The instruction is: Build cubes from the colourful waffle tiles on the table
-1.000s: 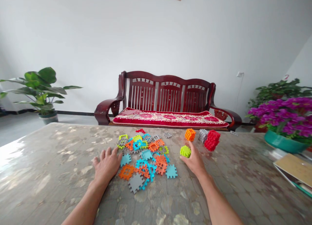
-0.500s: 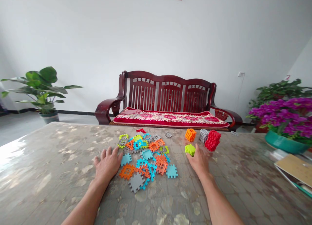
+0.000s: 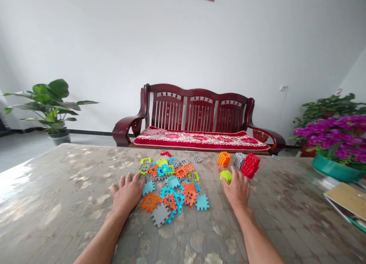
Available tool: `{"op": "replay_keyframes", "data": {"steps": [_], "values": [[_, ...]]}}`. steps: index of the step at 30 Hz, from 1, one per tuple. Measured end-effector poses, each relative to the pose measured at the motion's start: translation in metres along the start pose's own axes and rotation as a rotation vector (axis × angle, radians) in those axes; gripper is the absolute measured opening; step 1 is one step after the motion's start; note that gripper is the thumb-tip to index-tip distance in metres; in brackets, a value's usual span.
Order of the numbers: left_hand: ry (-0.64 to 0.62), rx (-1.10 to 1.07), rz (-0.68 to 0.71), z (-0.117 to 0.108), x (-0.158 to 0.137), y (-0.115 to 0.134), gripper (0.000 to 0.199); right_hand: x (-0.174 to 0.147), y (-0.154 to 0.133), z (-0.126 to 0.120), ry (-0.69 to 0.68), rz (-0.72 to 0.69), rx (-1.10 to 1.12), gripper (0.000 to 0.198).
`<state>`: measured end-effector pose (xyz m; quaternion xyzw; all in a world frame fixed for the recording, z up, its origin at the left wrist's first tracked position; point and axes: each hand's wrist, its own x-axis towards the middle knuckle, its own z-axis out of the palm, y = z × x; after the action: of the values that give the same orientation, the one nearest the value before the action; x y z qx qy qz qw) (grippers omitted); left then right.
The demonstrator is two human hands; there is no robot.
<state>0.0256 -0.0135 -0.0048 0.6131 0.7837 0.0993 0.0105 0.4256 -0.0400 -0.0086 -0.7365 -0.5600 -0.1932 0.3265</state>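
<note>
My left hand (image 3: 127,193) lies flat on the table with its fingers spread, at the left side of a loose pile of plastic interlocking tiles (image 3: 172,182). The pile mixes orange, blue, grey and lime pieces, some with window-like cutouts. My right hand (image 3: 237,187) has thumb and fingers around a small lime-green tile stack (image 3: 226,175), its far side hidden by the fingers. Just beyond it are an orange stack (image 3: 224,159), a grey stack (image 3: 239,160) and a taller red stack (image 3: 250,166).
A grey tile (image 3: 197,159) lies alone behind the pile, and another small grey piece (image 3: 275,157) is at the far right. A green flower bowl (image 3: 334,169) and a brown folder (image 3: 349,198) occupy the table's right side. Behind the table (image 3: 71,218) stands a wooden bench (image 3: 200,107).
My right hand has shifted slightly to the right, and the lime-green stack has moved with it. My left hand stays in place beside the pile.
</note>
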Motion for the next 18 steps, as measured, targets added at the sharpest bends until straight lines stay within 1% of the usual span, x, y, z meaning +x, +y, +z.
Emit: {"op": "replay_keyframes", "data": {"steps": [2,4,5,8,10,14,18], "values": [[0.007,-0.005,0.007,0.001,0.0,0.0,0.056,-0.004,-0.011,0.002,0.037,-0.163,0.126,0.041],[0.017,-0.01,0.014,0.003,0.001,-0.001,0.055,-0.011,-0.025,0.007,-0.011,-0.282,0.258,0.034],[0.023,-0.012,0.017,0.003,0.001,-0.001,0.055,-0.015,-0.032,0.01,-0.055,-0.31,0.305,0.034],[0.038,-0.017,0.015,0.005,0.002,-0.001,0.054,-0.024,-0.05,0.021,-0.203,-0.315,0.367,0.042],[0.039,-0.019,0.01,0.006,0.002,-0.001,0.054,-0.025,-0.055,0.027,-0.291,-0.304,0.365,0.047],[0.032,-0.021,0.003,0.006,0.002,0.0,0.055,-0.017,-0.056,0.038,-0.424,-0.263,0.33,0.05],[0.029,-0.024,0.002,0.005,0.002,0.0,0.055,-0.003,-0.064,0.047,-0.515,-0.248,0.325,0.054]]}}
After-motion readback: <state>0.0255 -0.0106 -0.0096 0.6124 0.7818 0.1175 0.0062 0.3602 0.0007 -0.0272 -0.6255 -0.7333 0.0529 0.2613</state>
